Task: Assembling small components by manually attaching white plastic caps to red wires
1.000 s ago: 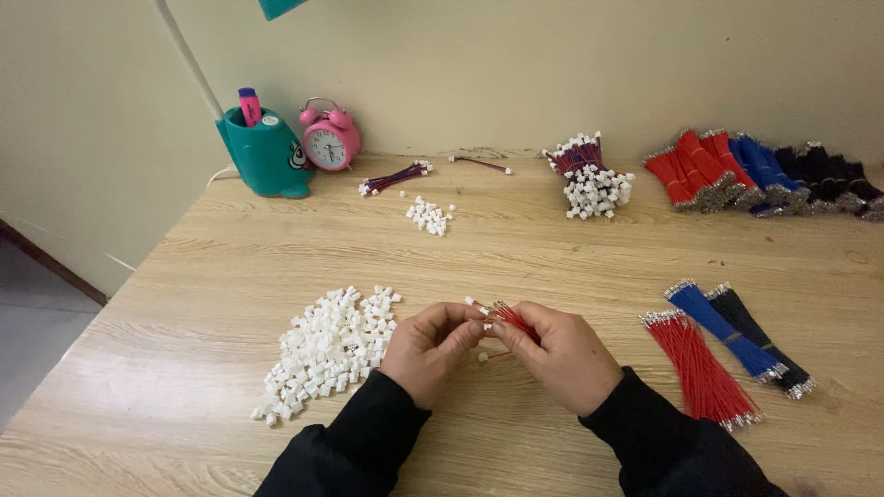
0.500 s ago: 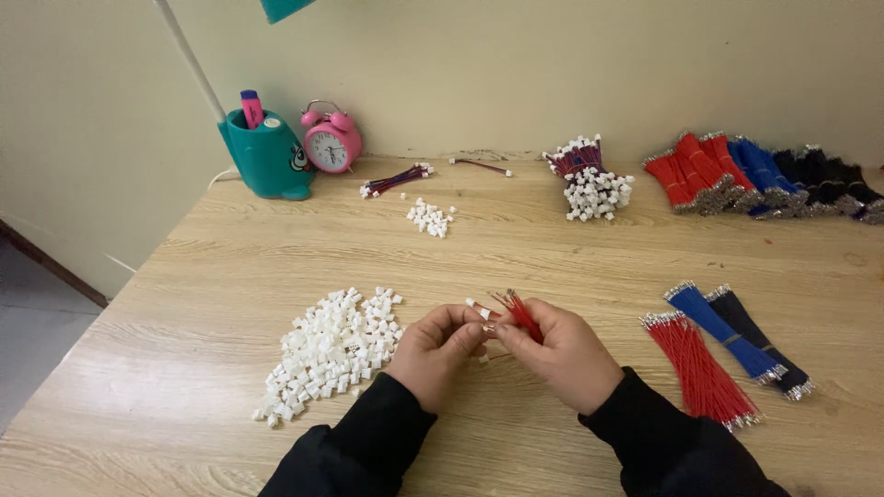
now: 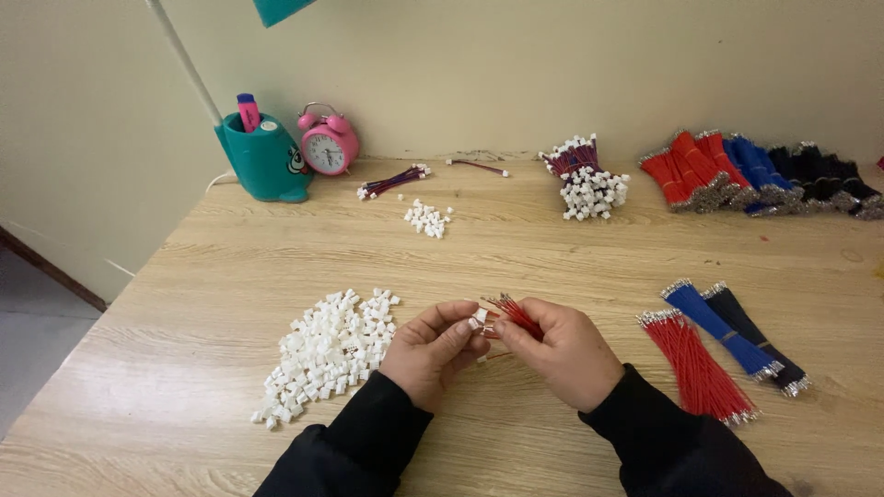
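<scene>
Connector pile (image 3: 327,354) lies left of wire bundles (image 3: 723,350).

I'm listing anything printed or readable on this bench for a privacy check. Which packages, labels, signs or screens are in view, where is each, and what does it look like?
No packages, signs or screens.
Clock: back left by the wall, round, pink, white dial with printed numerals.
Holder: left of the clock, teal, small round label on top and a cartoon face on its side.

White connectors (image 3: 327,354), red wires (image 3: 697,366), blue wires (image 3: 720,329), pink clock (image 3: 329,144), teal holder (image 3: 265,158).
</scene>
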